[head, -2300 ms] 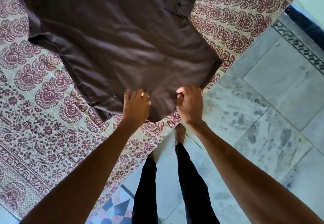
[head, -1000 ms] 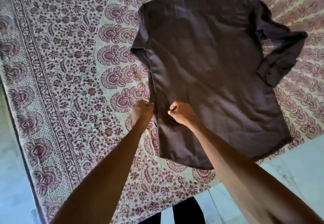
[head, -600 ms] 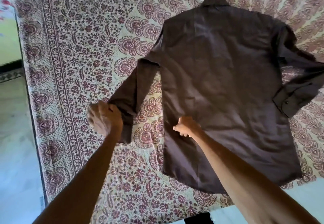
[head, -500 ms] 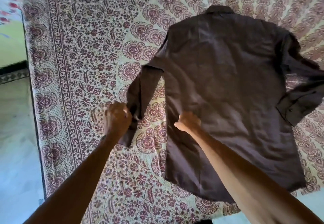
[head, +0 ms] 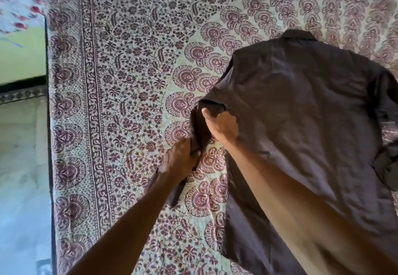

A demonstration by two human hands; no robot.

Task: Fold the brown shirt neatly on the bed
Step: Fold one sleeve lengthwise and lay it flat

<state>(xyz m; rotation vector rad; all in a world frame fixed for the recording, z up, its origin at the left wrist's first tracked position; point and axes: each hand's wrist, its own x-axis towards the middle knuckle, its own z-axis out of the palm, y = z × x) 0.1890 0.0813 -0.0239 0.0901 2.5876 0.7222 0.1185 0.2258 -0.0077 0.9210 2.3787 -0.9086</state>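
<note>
The shirt [head: 312, 113] lies spread on the bed [head: 129, 76], back side up, in the right half of the frame. Its collar [head: 298, 34] points to the upper edge and the hem to the lower edge. One sleeve [head: 197, 128] is drawn out from the body towards the lower left, over the printed cover. The left hand [head: 178, 161] grips this sleeve about its middle, with the fingers curled round the cloth. The right hand [head: 223, 127] rests where the sleeve joins the body, with the thumb stretched along the sleeve. Its other fingers are hidden at the edge of the cloth, so it cannot be told if they pinch or only press. The other sleeve [head: 385, 167] lies bent at the right edge of the frame.

The shirt looks thin, light and soft, with stiffness perhaps only in the collar and cuffs. It will probably sag and wrinkle if lifted by one point, and it may slide a little on the cover. It is better taken at seams and edges, such as the shoulder, the cuff and the hem corners, while one hand keeps the fold line flat. No container is seen in the frame.
</note>
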